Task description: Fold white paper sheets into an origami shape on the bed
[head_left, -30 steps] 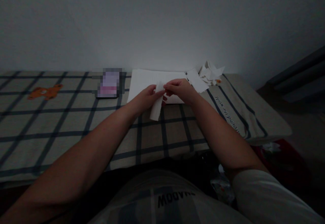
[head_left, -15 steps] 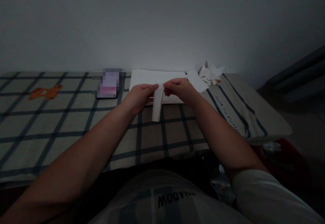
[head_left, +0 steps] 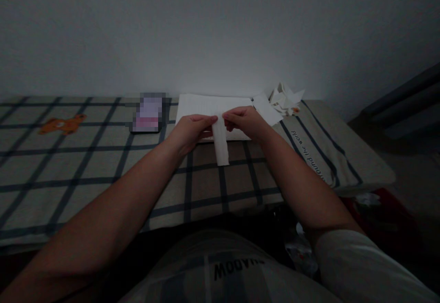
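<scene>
The strip [head_left: 220, 145] and sheets [head_left: 206, 106] are matt white paper; the checked cover [head_left: 103, 165] is soft woven cloth.

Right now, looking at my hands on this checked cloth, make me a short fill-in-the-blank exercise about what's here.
1. Both hands, left hand and right hand, pinch the top of a white paper ____.
2. The cloth bears an orange ____ print at the left.
3. The paper scraps lie on the person's ____ side.
4. The strip hangs in front of a flat white ____.

Missing words: strip; bear; right; sheet
</scene>
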Available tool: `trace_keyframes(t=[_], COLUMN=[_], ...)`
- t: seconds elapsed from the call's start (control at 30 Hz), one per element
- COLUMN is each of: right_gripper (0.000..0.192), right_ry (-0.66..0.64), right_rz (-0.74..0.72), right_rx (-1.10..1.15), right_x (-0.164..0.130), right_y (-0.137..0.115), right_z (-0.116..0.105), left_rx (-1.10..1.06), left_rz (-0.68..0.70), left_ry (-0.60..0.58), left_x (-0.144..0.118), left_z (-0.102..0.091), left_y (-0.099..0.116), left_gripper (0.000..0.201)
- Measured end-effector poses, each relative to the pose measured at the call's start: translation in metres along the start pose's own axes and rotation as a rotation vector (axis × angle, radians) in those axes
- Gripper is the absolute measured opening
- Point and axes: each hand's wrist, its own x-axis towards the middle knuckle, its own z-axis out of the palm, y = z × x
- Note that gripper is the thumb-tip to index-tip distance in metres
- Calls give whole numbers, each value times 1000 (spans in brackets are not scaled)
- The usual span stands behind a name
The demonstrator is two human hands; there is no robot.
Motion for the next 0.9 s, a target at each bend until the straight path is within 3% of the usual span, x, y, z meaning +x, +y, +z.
trace_keyframes(t=[0.53,0.9], right_gripper=[21,27], right_ry=[-14,-44], right_rz=[53,40], right_rx=[22,-51], right_x=[-1,-3], right_y=[-1,-5], right_z=[1,1], left_rx=[122,114], left_rz=[32,76], left_ry=[191,84], left_x=[-1,0], left_z=[3,-2], left_y=[0,2], left_gripper=[22,34])
